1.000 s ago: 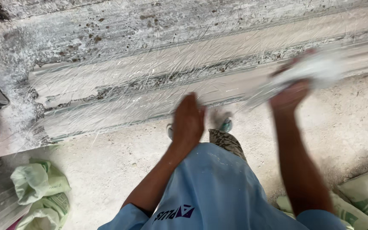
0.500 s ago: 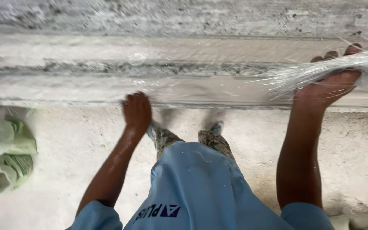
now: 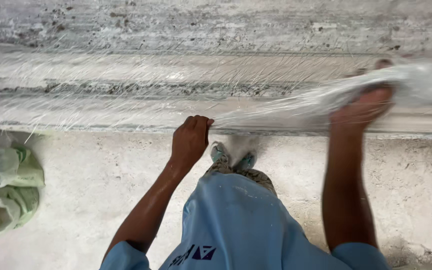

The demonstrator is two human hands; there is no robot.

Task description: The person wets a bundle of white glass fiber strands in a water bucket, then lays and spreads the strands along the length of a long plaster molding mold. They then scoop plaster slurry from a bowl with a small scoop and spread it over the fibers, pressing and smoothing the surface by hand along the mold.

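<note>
A long grey stone slab (image 3: 126, 70) lies across the top of the view, wrapped in clear plastic film (image 3: 101, 107). My left hand (image 3: 190, 140) is closed at the slab's near edge, pinching the film there. My right hand (image 3: 363, 105) is raised to the right and grips a bunched, stretched band of clear film (image 3: 296, 107) that runs from it back to my left hand. The right hand and the film around it are blurred. My feet in teal shoes (image 3: 232, 157) stand just below the slab's edge.
A crumpled pale green sack (image 3: 7, 187) lies on the dusty concrete floor (image 3: 91, 185) at the left. The floor runs along the slab's near side, rough and cracked at the right.
The view has shifted so the green sack sits further left. My left hand has moved up onto the slab's edge and closed on the film. My right hand keeps the film stretched to the right.
</note>
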